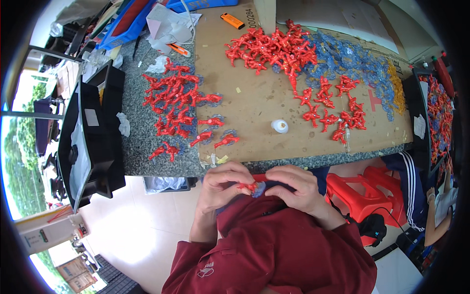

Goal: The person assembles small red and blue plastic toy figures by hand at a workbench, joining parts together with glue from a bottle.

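Just off the near table edge, in front of my body, my left hand (226, 182) pinches a small red plastic figure (248, 187). A translucent blue piece (258, 190) sits against the figure's right side. Fingers and thumb of my right hand (297, 186) close in on that blue piece, though its exact grip is partly hidden. On the table to the left lies a cluster of red figures (171, 95), many with blue pieces attached. Nearer to me is a single red figure with a blue piece (226, 140). More loose red figures (330, 117) lie right of centre.
A small white bottle (279, 126) stands mid-table. Farther back are a heap of red figures (271, 48), blue pieces (342, 56) and yellow pieces (396, 85). An orange cutter (232, 21) lies behind. Red stools (357, 193) stand at right; another person's arm (437, 220) shows beyond.
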`<state>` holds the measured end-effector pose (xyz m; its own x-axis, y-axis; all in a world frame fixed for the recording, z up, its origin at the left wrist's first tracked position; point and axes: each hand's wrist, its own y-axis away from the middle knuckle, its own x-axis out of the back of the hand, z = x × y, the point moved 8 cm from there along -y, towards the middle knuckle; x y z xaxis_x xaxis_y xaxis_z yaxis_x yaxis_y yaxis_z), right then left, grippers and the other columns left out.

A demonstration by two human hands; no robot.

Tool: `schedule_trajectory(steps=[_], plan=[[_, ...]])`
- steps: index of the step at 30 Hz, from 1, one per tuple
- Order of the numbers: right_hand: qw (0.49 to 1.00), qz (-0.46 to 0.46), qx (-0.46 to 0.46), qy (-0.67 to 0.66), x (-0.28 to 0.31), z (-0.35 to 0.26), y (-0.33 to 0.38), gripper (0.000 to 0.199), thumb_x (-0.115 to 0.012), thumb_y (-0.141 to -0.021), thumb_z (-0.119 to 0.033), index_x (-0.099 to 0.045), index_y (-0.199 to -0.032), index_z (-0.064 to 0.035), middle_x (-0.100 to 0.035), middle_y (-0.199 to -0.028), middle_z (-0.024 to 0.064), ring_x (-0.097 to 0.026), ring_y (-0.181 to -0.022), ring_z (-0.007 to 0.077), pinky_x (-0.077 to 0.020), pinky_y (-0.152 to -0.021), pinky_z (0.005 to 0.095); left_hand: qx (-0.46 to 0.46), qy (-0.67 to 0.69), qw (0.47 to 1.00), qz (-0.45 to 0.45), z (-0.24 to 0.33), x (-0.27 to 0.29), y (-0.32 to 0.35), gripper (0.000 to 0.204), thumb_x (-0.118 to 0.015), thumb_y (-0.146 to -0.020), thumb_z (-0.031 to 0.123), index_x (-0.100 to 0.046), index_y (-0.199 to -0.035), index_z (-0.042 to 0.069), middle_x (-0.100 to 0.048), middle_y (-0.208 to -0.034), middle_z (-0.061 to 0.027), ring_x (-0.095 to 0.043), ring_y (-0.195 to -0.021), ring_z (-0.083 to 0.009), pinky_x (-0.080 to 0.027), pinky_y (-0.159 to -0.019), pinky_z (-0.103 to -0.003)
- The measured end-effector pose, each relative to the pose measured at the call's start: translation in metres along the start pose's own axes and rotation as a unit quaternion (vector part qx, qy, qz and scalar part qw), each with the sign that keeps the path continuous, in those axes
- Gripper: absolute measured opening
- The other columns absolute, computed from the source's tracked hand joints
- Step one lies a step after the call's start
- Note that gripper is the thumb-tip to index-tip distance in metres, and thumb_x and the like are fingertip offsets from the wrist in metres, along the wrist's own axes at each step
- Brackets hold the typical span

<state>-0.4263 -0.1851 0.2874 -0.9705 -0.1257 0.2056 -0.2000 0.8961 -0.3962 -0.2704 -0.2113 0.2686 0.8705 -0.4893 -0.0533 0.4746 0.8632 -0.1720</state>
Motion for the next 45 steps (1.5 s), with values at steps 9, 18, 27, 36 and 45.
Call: schedule_trajectory(steps=[9, 18, 27, 36, 45], plan=[[0.972, 0.139, -0.142, 0.128, 0.041, 0.040, -0.013, 0.036, -0.073, -0.065, -0.003, -0.059, -0.098, -0.0006, -0.061, -0.087, 0.0100, -0.058, -0.068, 0.0160, -0.0473, -0.058, 0.0240, -0.002, -0.526, 0.798, 0.295, 0.026, 0.053, 0.014, 0.035, -0.078, -0.059, 0.008, -0.058, -0.088, 0.005, -0.059, -0.078, -0.0066, -0.055, -0.066, -0.0230, -0.045, -0.060, -0.032], [0.961, 0.166, -0.061, 0.213, 0.048, 0.028, -0.035, 0.030, -0.070, -0.067, -0.005, -0.059, -0.094, -0.0006, -0.061, -0.089, 0.0131, -0.059, -0.081, 0.0265, -0.0475, -0.069, 0.0326, -0.145, -0.465, 0.856, 0.175, 0.037, -0.029, -0.028, 0.029, -0.069, -0.065, 0.001, -0.059, -0.092, 0.003, -0.058, -0.085, -0.0097, -0.054, -0.077, -0.0260, -0.044, -0.066, -0.034], [0.954, 0.272, -0.114, 0.053, 0.102, 0.043, 0.019, 0.032, -0.059, -0.077, -0.001, -0.047, -0.107, 0.0013, -0.059, -0.102, 0.0136, -0.058, -0.085, 0.0151, -0.0468, -0.074, 0.0270, -0.055, -0.466, 0.880, 0.074, -0.017, -0.092, -0.128, 0.033, -0.063, -0.072, 0.003, -0.057, -0.104, 0.001, -0.056, -0.089, -0.0141, -0.054, -0.081, -0.0282, -0.046, -0.071, -0.035], [0.970, 0.197, -0.121, 0.068, 0.081, 0.044, 0.020, 0.033, -0.059, -0.080, -0.009, -0.049, -0.109, 0.0016, -0.061, -0.093, 0.0106, -0.059, -0.078, 0.0164, -0.0462, -0.071, 0.0255, 0.220, 0.344, 0.909, 0.089, -0.056, -0.067, -0.057, 0.028, -0.052, -0.087, 0.007, -0.048, -0.115, 0.004, -0.055, -0.097, -0.0098, -0.057, -0.083, -0.0201, -0.048, -0.073, -0.030], [0.989, 0.105, -0.012, 0.104, 0.074, -0.010, 0.007, 0.038, -0.076, -0.061, -0.009, -0.061, -0.094, 0.0009, -0.061, -0.071, 0.0078, -0.053, -0.058, 0.0169, -0.0415, -0.053, 0.0260, 0.220, 0.601, 0.758, 0.127, -0.057, -0.067, -0.007, 0.020, -0.050, -0.088, 0.009, -0.050, -0.108, 0.007, -0.055, -0.096, -0.0067, -0.049, -0.085, -0.0155, -0.042, -0.082, -0.027]])
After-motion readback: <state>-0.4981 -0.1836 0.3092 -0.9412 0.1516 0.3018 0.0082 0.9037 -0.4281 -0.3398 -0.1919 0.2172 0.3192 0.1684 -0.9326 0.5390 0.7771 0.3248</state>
